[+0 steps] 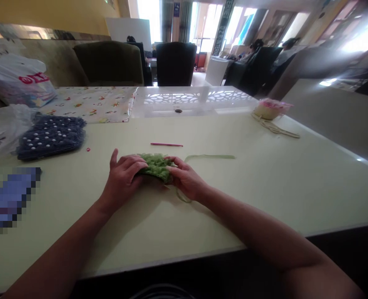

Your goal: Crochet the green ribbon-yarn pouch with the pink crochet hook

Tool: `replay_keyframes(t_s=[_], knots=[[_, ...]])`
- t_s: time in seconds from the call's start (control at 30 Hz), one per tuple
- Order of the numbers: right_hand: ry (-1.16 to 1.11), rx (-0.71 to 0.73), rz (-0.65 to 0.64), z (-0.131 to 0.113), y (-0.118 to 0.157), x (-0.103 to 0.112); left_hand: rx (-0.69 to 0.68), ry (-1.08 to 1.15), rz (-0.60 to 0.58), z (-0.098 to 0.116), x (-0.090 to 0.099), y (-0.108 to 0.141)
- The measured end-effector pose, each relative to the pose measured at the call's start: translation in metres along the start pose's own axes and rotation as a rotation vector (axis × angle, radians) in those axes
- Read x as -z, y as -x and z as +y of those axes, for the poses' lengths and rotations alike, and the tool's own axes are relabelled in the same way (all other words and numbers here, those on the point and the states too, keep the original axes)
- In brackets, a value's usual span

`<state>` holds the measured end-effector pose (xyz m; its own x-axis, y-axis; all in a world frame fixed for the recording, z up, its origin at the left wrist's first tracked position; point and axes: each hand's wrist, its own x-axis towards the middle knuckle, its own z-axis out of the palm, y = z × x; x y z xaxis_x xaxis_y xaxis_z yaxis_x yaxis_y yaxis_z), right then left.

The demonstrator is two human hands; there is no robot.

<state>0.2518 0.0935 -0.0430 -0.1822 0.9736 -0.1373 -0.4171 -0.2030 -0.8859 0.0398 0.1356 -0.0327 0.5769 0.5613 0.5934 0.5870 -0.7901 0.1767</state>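
Between my two hands is a piece of green ruffled crochet work (156, 167), held just above the table with a dark edge along its underside. My left hand (124, 174) grips its left end, the little finger raised. On the right end, the thumb and fingers of my right hand (184, 176) are closed on the piece. A flat green ribbon yarn (213, 156) runs from it across the table to the right, and a loop hangs below my right hand. A pink crochet hook (166, 144) lies just beyond the piece.
At left lie a navy pouch with white beads (51, 135), a small red ring (88, 149), plastic bags (24, 81) and a pixelated blue object (11, 199). A pink-topped yarn bundle (269, 109) with a cream cord sits far right. Chairs (176, 62) and people are beyond.
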Motion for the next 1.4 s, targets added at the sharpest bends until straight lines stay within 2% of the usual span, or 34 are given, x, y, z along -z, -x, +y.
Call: replay_keyframes(t_s=[0.1, 0.23, 0.33, 0.4, 0.5, 0.57, 0.63, 0.7, 0.73, 0.83, 0.9, 1.03, 1.17, 1.23, 1.33, 1.4], knots=[[0.364, 0.076, 0.039, -0.004, 0.003, 0.003, 0.052, -0.035, 0.132, -0.008, 0.008, 0.0], [0.788, 0.443, 0.163, -0.006, 0.005, 0.006, 0.09, -0.131, 0.256, -0.012, 0.016, -0.001], [0.936, 0.628, 0.171, -0.004, 0.011, 0.002, 0.044, -0.188, 0.248, -0.006, 0.018, -0.002], [1.03, 0.627, 0.119, -0.002, 0.016, -0.004, -0.008, -0.195, 0.219, 0.002, 0.016, -0.003], [1.102, 0.538, 0.081, 0.0, 0.022, -0.013, -0.063, -0.193, 0.188, 0.015, 0.012, -0.003], [1.015, 0.444, 0.108, 0.001, 0.023, -0.016, -0.057, -0.215, 0.222, 0.022, 0.011, -0.002], [0.853, 0.345, 0.139, 0.0, 0.021, -0.015, -0.052, -0.211, 0.323, 0.027, 0.011, 0.0], [0.705, 0.274, 0.149, -0.001, 0.018, -0.013, -0.045, -0.084, 0.371, 0.033, 0.012, 0.002], [0.655, 0.255, 0.148, -0.001, 0.016, -0.011, -0.015, 0.022, 0.333, 0.036, 0.011, 0.003], [0.642, 0.277, 0.131, 0.003, 0.01, -0.007, 0.186, 0.282, 0.099, 0.042, 0.005, 0.004], [0.716, 0.345, 0.138, 0.009, 0.006, -0.006, 0.271, 0.287, 0.005, 0.044, -0.002, 0.004], [0.998, 0.503, 0.238, 0.016, 0.004, -0.006, 0.33, 0.229, -0.102, 0.04, -0.014, 0.006], [1.235, 0.676, 0.281, 0.014, 0.005, -0.004, 0.522, 0.342, -0.077, 0.036, -0.019, 0.006], [1.286, 0.685, 0.207, 0.014, 0.004, -0.002, 0.698, 0.579, -0.063, 0.035, -0.02, 0.005], [1.282, 0.621, 0.041, 0.018, 0.002, -0.001, 0.987, 1.054, -0.068, 0.032, -0.021, 0.004], [1.246, 0.603, 0.005, 0.019, 0.002, -0.002, 1.099, 1.267, -0.038, 0.03, -0.021, 0.003]])
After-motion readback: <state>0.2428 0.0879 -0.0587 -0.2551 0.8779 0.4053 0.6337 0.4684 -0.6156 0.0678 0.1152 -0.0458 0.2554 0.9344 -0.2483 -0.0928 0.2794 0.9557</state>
